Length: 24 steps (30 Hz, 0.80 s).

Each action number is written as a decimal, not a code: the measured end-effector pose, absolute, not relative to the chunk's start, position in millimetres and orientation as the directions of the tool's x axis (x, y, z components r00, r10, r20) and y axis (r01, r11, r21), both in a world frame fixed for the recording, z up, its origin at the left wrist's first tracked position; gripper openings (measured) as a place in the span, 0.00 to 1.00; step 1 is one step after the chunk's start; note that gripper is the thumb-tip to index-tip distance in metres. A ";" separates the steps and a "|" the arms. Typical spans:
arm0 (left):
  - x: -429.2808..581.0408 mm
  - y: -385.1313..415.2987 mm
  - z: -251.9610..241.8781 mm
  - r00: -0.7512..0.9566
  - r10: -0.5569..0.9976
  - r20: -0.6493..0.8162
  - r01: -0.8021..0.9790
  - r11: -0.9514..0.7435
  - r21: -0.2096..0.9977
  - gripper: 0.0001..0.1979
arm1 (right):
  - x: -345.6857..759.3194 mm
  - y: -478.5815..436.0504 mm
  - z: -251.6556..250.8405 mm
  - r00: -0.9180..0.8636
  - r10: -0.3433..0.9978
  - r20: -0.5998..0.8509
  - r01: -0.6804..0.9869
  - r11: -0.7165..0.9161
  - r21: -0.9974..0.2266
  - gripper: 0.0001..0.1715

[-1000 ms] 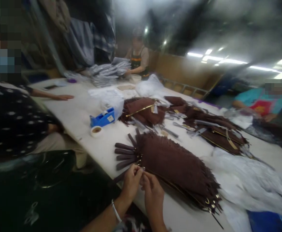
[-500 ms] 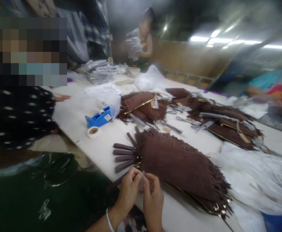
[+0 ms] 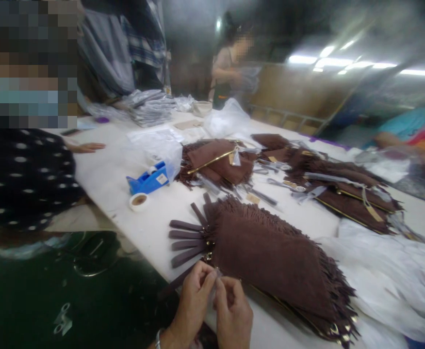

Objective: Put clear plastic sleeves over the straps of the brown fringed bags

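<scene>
A stack of dark brown fringed bags (image 3: 270,252) lies on the white table, with several strap loops (image 3: 187,242) fanned out from its left end and gold metal fittings at both ends. At the near left corner of the stack, my left hand (image 3: 194,300) is closed in a pinch, a bracelet on its wrist. My right hand (image 3: 234,305) pinches just beside it, the fingertips of both almost meeting. Between them is something small, greyish and translucent, too small to make out.
Beyond are a blue tape dispenser (image 3: 149,179), a tape roll (image 3: 138,201), more brown bags (image 3: 216,157) and clear plastic (image 3: 227,118). White sheeting (image 3: 390,276) lies right. A person in a dotted top (image 3: 23,169) stands left; others are farther back.
Both my hands appear slightly lower in view, still pinched together. The person at the back has turned and moved right with the plastic-wrapped items. The person at left has shifted slightly left.
</scene>
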<state>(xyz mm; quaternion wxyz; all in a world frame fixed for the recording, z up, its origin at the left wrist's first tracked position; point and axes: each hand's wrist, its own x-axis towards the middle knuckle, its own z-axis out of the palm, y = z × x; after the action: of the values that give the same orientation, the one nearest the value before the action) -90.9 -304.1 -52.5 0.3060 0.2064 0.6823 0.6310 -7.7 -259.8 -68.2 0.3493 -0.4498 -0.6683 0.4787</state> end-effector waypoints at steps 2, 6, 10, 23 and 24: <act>-91.0 -305.4 -53.7 -0.734 0.670 -0.110 -0.016 0.145 0.989 0.10 | -11.2 -261.2 -69.5 -0.348 0.937 0.022 0.261 0.120 -0.958 0.22; -90.9 -311.5 -54.6 -0.720 0.693 -0.034 0.129 0.181 0.975 0.11 | -12.4 -262.2 -69.7 -0.387 0.921 0.037 0.270 0.151 -0.951 0.22; -89.4 -318.5 -49.7 -0.677 0.735 0.012 0.172 0.142 0.975 0.11 | -9.0 -261.0 -68.1 -0.419 0.898 0.132 0.291 0.271 -0.918 0.20; -114.5 -305.3 -49.8 -0.599 0.730 -0.330 -0.345 0.136 0.929 0.10 | -8.0 -259.3 -57.3 -0.446 0.864 0.231 0.254 0.370 -0.893 0.21; -116.5 -304.5 -50.2 -0.570 0.733 -0.371 -0.389 0.158 0.908 0.10 | -7.4 -258.6 -56.5 -0.446 0.868 0.217 0.253 0.355 -0.900 0.21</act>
<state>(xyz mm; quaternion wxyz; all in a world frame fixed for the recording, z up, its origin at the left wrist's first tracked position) -116.5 -304.5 -50.2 0.4422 0.1390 0.6191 0.6339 -7.4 -258.6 -56.5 0.3643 -0.3795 -0.7382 0.4223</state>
